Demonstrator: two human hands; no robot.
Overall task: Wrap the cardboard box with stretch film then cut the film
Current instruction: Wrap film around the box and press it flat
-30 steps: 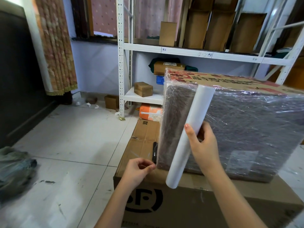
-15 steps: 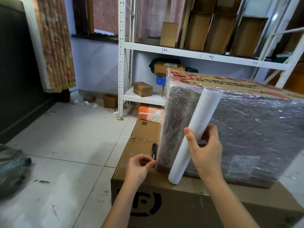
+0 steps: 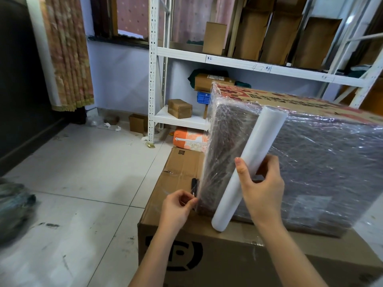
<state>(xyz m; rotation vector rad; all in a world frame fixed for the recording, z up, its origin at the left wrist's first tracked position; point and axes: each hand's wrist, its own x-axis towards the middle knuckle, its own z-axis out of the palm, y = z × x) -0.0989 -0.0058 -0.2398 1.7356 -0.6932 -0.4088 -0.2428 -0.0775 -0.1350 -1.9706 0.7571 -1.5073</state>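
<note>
Right hand (image 3: 262, 189) is wrapped around the lower half of the white film roll (image 3: 249, 166), thumb on the near side, fingers curled behind it, and the roll leans tilted against the near left corner of the wrapped box (image 3: 306, 154). Left hand (image 3: 177, 206) is down low at that same corner, fingertips pinched together on the loose edge of the clear film right where the box meets the surface under it. A small black tool (image 3: 194, 186) lies just beside those fingers; what kind it is cannot be told. The wrapped box, its sides shiny with layers of film and its printed top showing red lettering, sits on a larger brown carton (image 3: 186, 251), toward that carton's right and far side. Beyond the carton there is pale tiled floor (image 3: 83, 183), a white metal shelf rack (image 3: 153, 69) holding small cardboard boxes, and a patterned curtain (image 3: 68, 52) at the far left.
</note>
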